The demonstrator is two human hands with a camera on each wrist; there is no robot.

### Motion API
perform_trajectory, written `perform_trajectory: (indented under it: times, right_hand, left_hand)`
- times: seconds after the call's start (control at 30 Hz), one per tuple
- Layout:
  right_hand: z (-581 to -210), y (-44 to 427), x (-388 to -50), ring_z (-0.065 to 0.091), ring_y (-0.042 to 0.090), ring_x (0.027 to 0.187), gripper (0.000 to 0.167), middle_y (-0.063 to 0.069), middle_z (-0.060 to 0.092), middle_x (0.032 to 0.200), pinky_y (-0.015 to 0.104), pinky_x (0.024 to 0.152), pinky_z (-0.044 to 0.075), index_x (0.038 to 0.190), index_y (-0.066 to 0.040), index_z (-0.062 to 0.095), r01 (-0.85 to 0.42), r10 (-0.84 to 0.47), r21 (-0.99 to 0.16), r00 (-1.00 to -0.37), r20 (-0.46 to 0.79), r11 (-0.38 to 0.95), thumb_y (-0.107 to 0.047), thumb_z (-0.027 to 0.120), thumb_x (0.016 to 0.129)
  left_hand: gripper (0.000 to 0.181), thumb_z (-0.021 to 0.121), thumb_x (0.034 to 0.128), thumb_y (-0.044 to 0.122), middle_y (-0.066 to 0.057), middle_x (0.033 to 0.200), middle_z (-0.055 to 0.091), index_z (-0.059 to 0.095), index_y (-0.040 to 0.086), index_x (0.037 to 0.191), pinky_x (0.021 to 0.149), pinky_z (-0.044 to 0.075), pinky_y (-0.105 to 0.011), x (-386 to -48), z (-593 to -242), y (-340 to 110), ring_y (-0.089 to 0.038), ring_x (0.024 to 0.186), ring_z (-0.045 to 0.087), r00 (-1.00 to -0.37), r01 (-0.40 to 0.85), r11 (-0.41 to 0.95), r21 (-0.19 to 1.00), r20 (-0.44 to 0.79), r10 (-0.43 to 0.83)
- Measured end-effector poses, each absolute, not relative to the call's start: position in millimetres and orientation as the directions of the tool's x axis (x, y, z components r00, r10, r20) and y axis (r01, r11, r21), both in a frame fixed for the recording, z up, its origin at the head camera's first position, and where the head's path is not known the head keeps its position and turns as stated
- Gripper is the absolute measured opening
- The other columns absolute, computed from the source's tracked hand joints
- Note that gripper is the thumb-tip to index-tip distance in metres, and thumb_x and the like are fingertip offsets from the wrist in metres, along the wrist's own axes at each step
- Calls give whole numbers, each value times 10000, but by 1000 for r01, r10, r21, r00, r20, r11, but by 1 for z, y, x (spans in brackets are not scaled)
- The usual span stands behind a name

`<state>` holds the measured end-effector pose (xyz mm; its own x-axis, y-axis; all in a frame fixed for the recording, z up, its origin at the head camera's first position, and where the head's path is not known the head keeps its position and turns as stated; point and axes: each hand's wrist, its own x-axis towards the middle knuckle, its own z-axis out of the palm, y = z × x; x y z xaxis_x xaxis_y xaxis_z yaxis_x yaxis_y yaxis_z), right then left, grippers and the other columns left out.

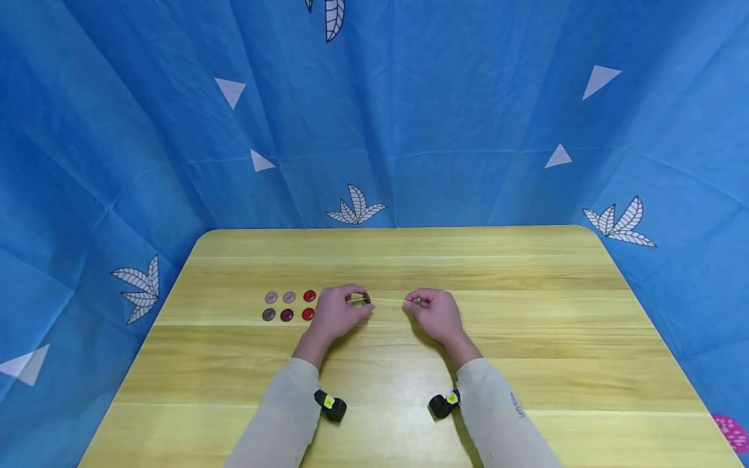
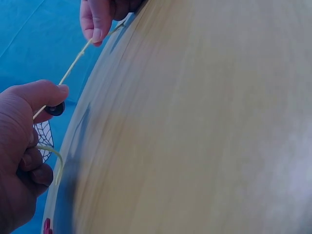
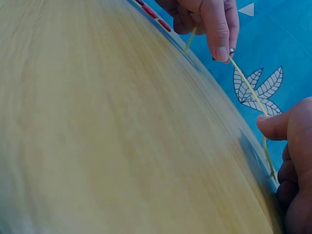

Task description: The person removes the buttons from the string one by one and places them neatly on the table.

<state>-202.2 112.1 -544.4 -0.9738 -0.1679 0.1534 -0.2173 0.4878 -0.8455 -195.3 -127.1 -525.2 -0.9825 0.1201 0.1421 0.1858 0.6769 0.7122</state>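
Near the middle of the table my left hand (image 1: 342,311) pinches a dark round button (image 2: 55,109) between thumb and forefinger. A thin yellow string (image 1: 387,299) runs by the button and stretches straight across to my right hand (image 1: 435,314), which pinches it between thumb and fingertips. It appears to pass through the button, though the fingers partly hide the spot. One loose end of the string curves out below the left fingers in the left wrist view. The other end hangs below the right thumb in the right wrist view.
Left of the hands, several buttons lie in two rows: lavender ones (image 1: 289,297), red ones (image 1: 309,296), a maroon one (image 1: 287,314) and a grey-brown one (image 1: 268,314). A blue patterned curtain (image 1: 445,117) stands behind the wooden table (image 1: 526,338).
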Motion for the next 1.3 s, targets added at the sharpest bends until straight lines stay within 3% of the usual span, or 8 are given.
perform_trajectory:
  times: [0.63,1.3]
  right_hand:
    - [-543,113,-201,310,112,450,64,-48,374,490,355,646,435,876,-128,768,-215,-174,-852,-974,148,477,-161,730,915]
    - [-542,112,-200,295,104,446,48,-65,350,482,343,597,422,863,-140,773,-222,-162,-844,-973,162,488,-146,743,900]
  left_hand:
    - [238,842,817,286,14,630,524,767,159,1004,493,343,-299,-192,-520,-146,-149,537,428,-987,156,677,719,142,77]
    - [274,831,823,288,4,591,493,768,130,1038,487,354,-313,-188,-518,-162,-148,504,424,-987,146,697,702,154,51]
